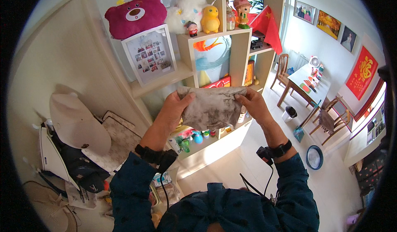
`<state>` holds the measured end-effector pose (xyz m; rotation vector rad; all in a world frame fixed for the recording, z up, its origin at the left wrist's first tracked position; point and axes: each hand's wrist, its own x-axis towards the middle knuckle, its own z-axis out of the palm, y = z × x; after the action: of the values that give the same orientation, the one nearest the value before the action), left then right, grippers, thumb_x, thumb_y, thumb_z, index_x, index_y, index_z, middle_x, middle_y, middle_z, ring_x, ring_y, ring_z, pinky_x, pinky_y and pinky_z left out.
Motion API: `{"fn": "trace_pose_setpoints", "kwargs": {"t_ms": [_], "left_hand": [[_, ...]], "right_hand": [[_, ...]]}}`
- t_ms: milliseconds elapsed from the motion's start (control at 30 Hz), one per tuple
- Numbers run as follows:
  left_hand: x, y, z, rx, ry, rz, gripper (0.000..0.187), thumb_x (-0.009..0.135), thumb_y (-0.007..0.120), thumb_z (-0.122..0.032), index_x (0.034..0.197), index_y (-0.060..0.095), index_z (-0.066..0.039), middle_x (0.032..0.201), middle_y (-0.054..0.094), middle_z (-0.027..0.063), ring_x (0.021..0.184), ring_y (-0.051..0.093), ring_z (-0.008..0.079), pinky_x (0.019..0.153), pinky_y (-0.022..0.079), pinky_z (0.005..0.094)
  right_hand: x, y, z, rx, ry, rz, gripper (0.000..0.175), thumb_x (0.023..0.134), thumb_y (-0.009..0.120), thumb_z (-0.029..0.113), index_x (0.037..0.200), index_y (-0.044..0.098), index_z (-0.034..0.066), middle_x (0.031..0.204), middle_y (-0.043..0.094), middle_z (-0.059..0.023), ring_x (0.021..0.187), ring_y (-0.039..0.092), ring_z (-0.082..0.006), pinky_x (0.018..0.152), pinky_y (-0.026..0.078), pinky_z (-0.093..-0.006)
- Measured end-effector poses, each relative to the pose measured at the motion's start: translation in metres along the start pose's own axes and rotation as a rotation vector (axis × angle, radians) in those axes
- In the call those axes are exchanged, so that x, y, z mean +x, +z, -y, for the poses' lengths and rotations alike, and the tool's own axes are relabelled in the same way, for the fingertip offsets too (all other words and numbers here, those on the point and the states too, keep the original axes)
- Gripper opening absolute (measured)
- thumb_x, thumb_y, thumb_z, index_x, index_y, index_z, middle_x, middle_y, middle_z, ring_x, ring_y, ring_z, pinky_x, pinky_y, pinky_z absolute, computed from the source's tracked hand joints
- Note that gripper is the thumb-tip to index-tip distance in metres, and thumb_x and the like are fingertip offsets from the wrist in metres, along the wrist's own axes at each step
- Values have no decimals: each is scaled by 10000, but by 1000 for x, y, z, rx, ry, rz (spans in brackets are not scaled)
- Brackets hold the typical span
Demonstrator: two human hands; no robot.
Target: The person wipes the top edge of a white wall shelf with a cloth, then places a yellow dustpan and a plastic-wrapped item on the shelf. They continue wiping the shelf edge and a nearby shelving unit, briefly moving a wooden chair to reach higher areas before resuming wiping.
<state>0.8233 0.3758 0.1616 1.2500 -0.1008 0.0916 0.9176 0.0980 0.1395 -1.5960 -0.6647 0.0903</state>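
Note:
A grey, stained cloth (212, 108) hangs spread out between my two hands. My left hand (176, 106) pinches its upper left corner, thumb in front. The upper right corner is gripped by my right hand (250, 102), also with the thumb on the near side. Dark smudges cover much of the fabric, and its lower edge is uneven. Behind the cloth stands a cream shelf unit (237, 57), part of which it hides.
On the shelves are a purple bear cushion (136, 15), a white photo frame (150, 57), a yellow figurine (211, 18) and a red flag (268, 27). Caps (79, 123) and bags hang at left. A blue basin (314, 157), dustpan (298, 133) and table (310, 80) are at right.

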Motion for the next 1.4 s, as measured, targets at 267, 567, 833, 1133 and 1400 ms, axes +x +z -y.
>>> {"fn": "trace_pose_setpoints", "kwargs": {"t_ms": [267,567,833,1133,1400], "left_hand": [[-4,-2,-9,-65,96,20,408,916,709,-205,1231,533,-15,1125,635,78,1026,628,192,914,527,363],[15,-3,-8,1045,605,-5,733,834,784,-374,1363,424,-17,1242,594,147,1151,583,270,997,466,400],[10,38,-40,927,74,335,564,805,793,-426,1156,629,-17,980,691,90,914,629,161,842,503,344],[15,27,-41,1115,201,446,392,873,712,-350,1090,667,-26,874,702,116,783,648,207,750,506,354],[6,26,-70,1240,362,125,423,832,739,-357,1081,639,-31,1071,620,167,993,624,368,828,491,420]], "right_hand": [[8,2,22,86,-200,-60,178,970,625,168,1073,611,23,1050,626,-39,944,593,-110,837,497,-261],[24,17,65,-118,-125,211,143,991,584,153,1073,568,36,933,615,-7,861,552,-83,767,482,-256],[34,32,65,-119,-142,451,244,961,630,196,1137,546,49,994,600,-27,937,544,-105,851,463,-285],[34,30,-7,227,58,842,1192,705,677,751,1545,163,80,1476,423,-120,1342,415,-230,1094,387,-390],[22,85,-9,655,311,510,483,949,636,172,1368,459,10,1285,593,-121,1158,597,-263,1025,478,-426]]}}
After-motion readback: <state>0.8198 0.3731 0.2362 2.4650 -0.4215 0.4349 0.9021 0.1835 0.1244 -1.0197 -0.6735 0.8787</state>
